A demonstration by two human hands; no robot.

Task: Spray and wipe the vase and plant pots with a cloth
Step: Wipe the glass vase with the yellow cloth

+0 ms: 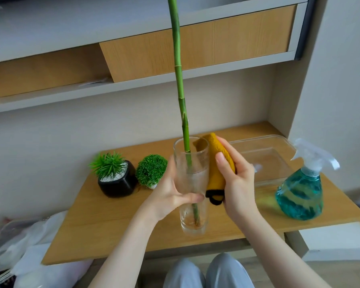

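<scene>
Vase between both hands' fingers

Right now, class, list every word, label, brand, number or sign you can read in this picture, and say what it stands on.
None can be read.
Spray bottle: no label shows.
Glass vase: no print shows.
Black plant pot: plain.
Yellow cloth: its black tab is too blurred to tell.
</scene>
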